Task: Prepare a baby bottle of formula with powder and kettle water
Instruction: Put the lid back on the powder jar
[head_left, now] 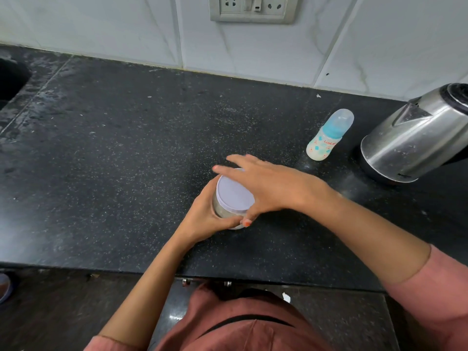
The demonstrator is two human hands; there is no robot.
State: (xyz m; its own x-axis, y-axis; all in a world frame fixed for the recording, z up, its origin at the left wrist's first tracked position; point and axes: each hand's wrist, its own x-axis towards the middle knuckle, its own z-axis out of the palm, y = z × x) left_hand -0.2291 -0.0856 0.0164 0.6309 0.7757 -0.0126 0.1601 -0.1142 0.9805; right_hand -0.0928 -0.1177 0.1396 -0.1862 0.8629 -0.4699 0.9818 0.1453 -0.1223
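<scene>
A small clear powder jar (pixel 229 214) with a pale lilac lid (pixel 234 195) stands on the black counter (pixel 114 160) near its front middle. My left hand (pixel 205 216) grips the jar's side from the left. My right hand (pixel 263 188) lies over the lid from the right, fingers stretched out past its far rim and thumb pressed against the lid's near edge. A capped baby bottle (pixel 329 135) with a teal collar and printed body stands upright to the right. A steel electric kettle (pixel 415 138) stands at the far right on its dark base.
A dark sink (pixel 10 79) is set into the counter at the far left. A tiled wall with a socket panel (pixel 253 8) runs along the back. The counter's front edge runs just before my body.
</scene>
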